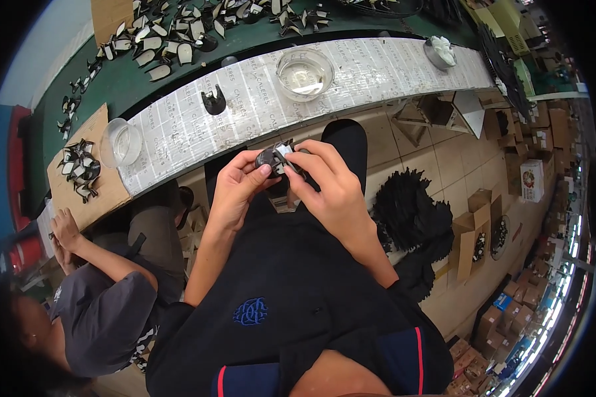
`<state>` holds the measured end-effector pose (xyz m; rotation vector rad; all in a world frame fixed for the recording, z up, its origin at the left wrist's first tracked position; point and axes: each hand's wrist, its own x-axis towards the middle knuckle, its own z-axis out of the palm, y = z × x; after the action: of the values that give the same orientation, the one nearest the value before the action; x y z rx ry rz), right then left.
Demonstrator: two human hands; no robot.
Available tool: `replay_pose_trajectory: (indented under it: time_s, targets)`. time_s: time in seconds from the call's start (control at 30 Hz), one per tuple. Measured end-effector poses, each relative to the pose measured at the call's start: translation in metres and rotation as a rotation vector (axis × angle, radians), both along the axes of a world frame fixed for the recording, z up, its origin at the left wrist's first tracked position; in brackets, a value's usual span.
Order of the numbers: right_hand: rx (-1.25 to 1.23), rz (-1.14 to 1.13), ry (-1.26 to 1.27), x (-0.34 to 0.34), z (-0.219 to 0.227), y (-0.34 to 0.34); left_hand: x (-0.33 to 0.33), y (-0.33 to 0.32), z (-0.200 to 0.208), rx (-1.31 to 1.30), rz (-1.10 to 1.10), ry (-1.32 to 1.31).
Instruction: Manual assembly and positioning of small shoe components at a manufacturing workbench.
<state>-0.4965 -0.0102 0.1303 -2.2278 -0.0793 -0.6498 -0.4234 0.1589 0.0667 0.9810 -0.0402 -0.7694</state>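
Observation:
Above my lap, close to the table's near edge, my left hand (237,184) is closed around a glossy black shoe heel piece (266,157). Thumb and fingers pinch it from the left side. My right hand (332,186) is closed on the right side of the same piece. Its fingertips press a small white patch (283,150), which may be cloth or part of the piece; I cannot tell which. My fingers hide much of the piece. A similar black heel piece (213,100) with pointed tips stands alone on the paper-covered bench edge (179,132).
A clear round dish (304,74) sits on the bench, another clear dish (121,143) at left. A cup of white wads (440,53) stands right. Many heel pieces (179,43) cover the green tabletop. At left, a co-worker's hand (65,228) rests near cardboard. Black strips (410,212) hang at right.

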Motion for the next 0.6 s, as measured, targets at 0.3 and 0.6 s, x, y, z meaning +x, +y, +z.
replay_pose_trajectory:
  time_s: [0.3,0.6]
  targets:
    - [-0.085,-0.122,-0.011,0.001,-0.004,-0.012,0.001,0.002,-0.007,0.044,-0.013,-0.044]
    - [0.257,-0.181,0.056,-0.008,0.003,-0.02,0.003,0.007,-0.011,-0.028,-0.048,0.025]
